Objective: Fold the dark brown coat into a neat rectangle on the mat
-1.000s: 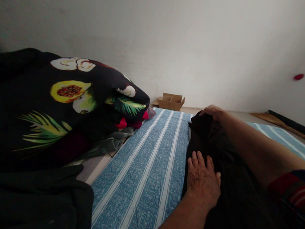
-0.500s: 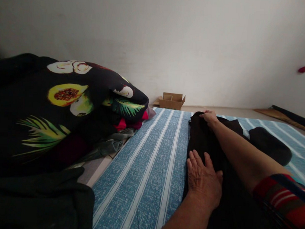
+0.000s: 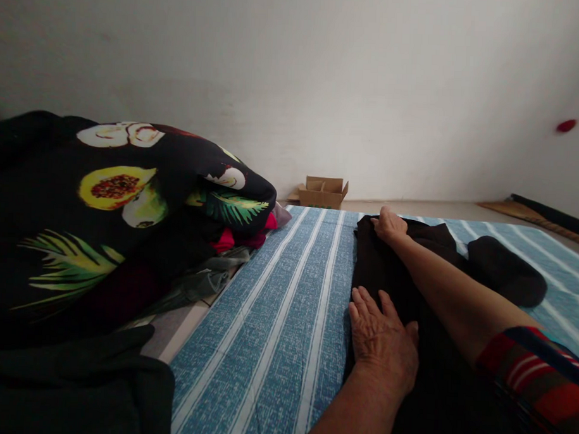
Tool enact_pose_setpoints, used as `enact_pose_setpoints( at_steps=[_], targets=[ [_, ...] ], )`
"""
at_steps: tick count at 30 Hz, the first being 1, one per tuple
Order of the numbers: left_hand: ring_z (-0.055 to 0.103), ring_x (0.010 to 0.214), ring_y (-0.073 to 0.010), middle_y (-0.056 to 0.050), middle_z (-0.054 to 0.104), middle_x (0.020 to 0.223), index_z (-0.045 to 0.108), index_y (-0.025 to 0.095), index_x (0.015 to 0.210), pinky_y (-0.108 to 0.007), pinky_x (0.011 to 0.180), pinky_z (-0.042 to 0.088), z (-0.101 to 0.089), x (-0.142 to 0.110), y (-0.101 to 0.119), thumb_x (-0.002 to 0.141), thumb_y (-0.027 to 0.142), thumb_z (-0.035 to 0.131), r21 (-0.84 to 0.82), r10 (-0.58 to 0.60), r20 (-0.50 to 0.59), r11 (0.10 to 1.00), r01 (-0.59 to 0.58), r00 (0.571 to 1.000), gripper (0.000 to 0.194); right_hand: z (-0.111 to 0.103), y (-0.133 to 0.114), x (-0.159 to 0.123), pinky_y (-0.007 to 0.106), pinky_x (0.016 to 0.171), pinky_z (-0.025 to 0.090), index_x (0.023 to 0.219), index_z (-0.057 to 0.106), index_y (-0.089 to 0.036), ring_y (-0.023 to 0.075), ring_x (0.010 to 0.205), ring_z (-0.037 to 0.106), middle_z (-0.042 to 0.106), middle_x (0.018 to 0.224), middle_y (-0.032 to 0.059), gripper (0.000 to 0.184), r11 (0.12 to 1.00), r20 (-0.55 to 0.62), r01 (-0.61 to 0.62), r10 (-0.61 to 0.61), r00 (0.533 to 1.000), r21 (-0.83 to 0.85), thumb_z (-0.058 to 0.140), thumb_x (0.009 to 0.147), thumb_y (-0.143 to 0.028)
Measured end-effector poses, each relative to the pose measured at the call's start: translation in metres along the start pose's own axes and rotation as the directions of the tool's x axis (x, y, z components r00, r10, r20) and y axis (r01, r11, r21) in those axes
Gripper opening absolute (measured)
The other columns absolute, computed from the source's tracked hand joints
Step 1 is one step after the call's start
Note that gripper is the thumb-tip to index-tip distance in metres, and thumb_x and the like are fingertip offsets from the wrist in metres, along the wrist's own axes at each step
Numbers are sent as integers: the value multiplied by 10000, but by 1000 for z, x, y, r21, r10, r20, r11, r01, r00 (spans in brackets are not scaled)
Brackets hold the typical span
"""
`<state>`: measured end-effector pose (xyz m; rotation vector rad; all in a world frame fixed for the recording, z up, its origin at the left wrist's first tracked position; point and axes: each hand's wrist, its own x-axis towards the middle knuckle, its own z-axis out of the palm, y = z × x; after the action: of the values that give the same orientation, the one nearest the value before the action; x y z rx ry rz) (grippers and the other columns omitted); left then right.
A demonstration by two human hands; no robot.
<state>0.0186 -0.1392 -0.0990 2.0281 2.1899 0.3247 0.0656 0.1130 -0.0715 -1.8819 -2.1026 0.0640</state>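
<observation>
A dark garment [image 3: 378,264], black or very dark brown, lies lengthwise on a blue-and-white striped sheet [image 3: 267,317]. My left hand [image 3: 382,340] rests flat near the garment's left edge, palm down with the fingers stretched out. Farther away, my right hand [image 3: 390,225] is closed on the far end of the cloth, its thumb side at the edge; some of its fingertips are hidden. The near part of the garment runs out of view beneath my forearms. Right of it on the sheet lies a rounded dark bundle [image 3: 506,270].
A large heap under black fruit-printed fabric [image 3: 177,169] rises on the left. Dark folded cloth [image 3: 74,387] lies at the lower left. Beyond the sheet, an open cardboard box [image 3: 322,194] stands by the white wall [image 3: 393,106]. A brown mat [image 3: 531,219] lies at the far right.
The view has shifted slightly. My right hand has tilted a little, with its knuckles raised, at the garment's far end. My left hand stays flat in the same place on the cloth.
</observation>
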Motion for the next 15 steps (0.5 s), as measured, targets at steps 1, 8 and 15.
enact_pose_setpoints(
  at_steps=[1,8,15],
  targets=[
    [191,1334,-394,-207,299,1438,341,100,1388,-553,1044,242,0,0,0,868,529,318,-6,-2,0,1000,2,1000,674,-4,-3,-4,421,831,370,1183,434,-114,312,1067,505,537,1138,221,388,999,-17,39,-40,999,-29,360,908,-379],
    [174,1336,-396,-239,273,1435,348,80,1381,-539,1054,225,-6,0,1,874,495,334,-26,5,18,1000,-4,1000,655,-2,-13,-41,374,959,266,988,592,-165,266,1080,493,578,1110,141,288,880,133,453,-436,890,-144,400,901,-361],
    [182,1337,-388,-228,287,1433,380,91,1366,-528,1057,226,-4,1,0,875,501,337,5,-5,-4,1000,5,1000,642,19,-6,-39,354,879,349,1094,537,-162,252,1037,531,562,1135,126,409,863,230,475,-434,871,-173,330,917,-466]
  ],
)
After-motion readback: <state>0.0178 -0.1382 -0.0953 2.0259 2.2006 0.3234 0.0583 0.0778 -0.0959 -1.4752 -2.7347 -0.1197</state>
